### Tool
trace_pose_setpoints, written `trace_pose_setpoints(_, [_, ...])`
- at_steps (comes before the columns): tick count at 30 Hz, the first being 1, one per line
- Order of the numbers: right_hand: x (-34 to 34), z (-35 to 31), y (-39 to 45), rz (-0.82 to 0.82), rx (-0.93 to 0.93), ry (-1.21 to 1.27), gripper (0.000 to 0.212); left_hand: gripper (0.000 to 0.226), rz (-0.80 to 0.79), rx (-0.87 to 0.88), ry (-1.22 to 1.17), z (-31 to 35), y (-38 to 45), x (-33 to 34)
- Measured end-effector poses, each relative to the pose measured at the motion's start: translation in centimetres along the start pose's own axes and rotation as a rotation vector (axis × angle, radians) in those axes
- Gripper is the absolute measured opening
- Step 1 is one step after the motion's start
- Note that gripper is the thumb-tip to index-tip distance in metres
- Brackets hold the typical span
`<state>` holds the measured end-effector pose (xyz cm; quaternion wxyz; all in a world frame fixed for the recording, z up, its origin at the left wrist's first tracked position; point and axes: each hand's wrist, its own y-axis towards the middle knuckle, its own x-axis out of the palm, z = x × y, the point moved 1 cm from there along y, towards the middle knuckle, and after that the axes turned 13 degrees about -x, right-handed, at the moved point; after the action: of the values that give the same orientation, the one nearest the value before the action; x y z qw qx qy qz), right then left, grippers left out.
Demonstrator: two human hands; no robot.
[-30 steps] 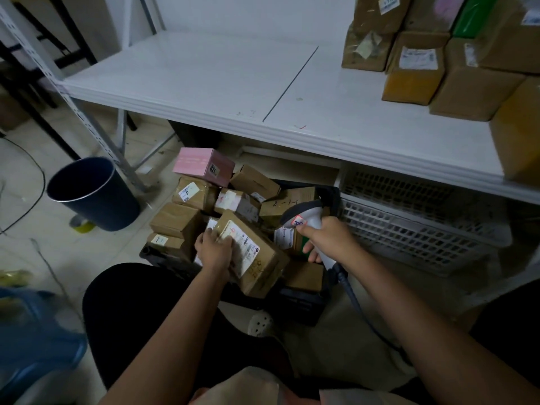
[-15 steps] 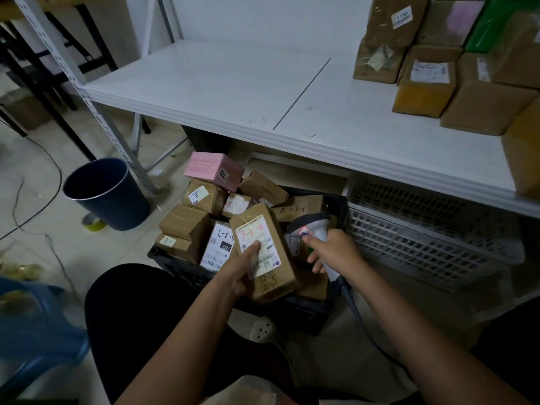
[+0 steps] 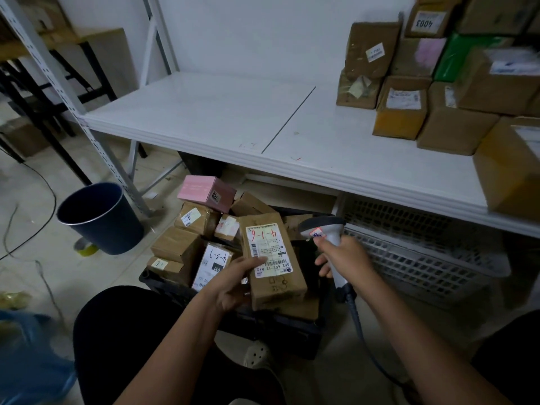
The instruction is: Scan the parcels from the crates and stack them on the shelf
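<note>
brown parcel [image 3: 273, 260] gripped label-up in left hand [image 3: 233, 283], right hand [image 3: 344, 258] wrapped round scanner [image 3: 324, 229] handle

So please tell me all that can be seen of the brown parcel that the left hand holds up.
The brown parcel is an oblong cardboard box, closed, with faint dark marks near its lower end. A white shipping label on its upper face carries red handwriting, barcodes and printed numbers. It is raised over the black crate of other parcels, label up, long side running away from the person. The left hand holds its left edge, thumb lying on the label. The scanner in the right hand is beside it, apart.
</note>
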<state>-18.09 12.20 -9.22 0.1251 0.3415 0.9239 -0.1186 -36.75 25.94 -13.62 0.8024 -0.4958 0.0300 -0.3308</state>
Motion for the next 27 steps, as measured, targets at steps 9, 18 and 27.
trace_pose_setpoints(9, [-3.7,-2.7,-0.8,0.11,-0.116,0.116,0.025,0.051,-0.182,0.044,-0.049,1.6,-3.4,2.3])
trace_pose_setpoints(18, [-7.0,-5.4,-2.5,0.154,-0.21,0.138,0.025,0.044,-0.332,0.111,0.036,3.2,-7.9,5.9])
trace_pose_setpoints(27, [-14.5,-10.5,-3.7,0.255,-0.307,0.109,0.028,0.05,-0.295,0.362,0.157,7.8,-8.7,12.2])
